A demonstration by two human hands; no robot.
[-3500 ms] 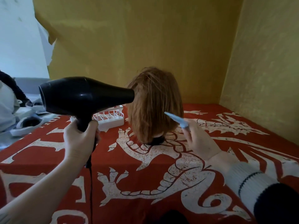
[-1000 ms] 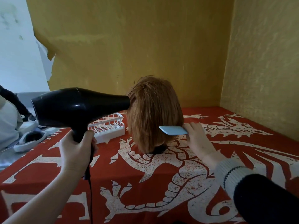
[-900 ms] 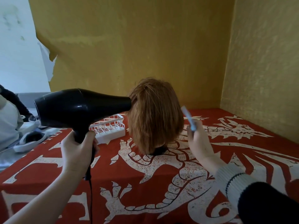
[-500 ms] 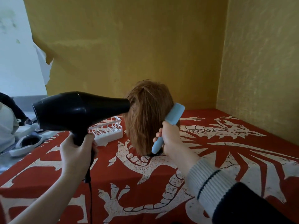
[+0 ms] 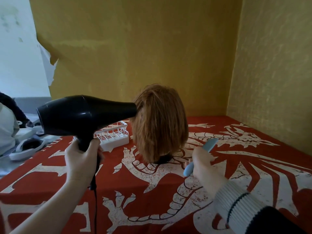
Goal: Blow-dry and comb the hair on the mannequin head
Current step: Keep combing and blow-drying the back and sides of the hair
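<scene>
The right hand [image 5: 201, 163] is nearest to us, with its fingers curled round the handle of a light blue plastic comb [image 5: 200, 157]. The comb is long and thin. It slants up and away from the hand, and its far tip points past the right side of the ginger-brown hair on the mannequin head [image 5: 160, 123]. The comb is near the hair but not touching it. The hair lies up and to the left of this hand, so I think the comb has to go up and to the left to start a new stroke.

The left hand [image 5: 82, 159] grips the handle of a shiny black hair dryer [image 5: 84, 115]. A black cord [image 5: 95, 206] hangs down from it. The dryer lies sideways, and its nozzle meets the left side of the hair.

The mannequin head stands on a red cloth with white dragon shapes [image 5: 152, 191].

Just behind the dryer, left of the hair, sits a white plastic basket [image 5: 113, 135]. I cannot see anything inside it.
</scene>
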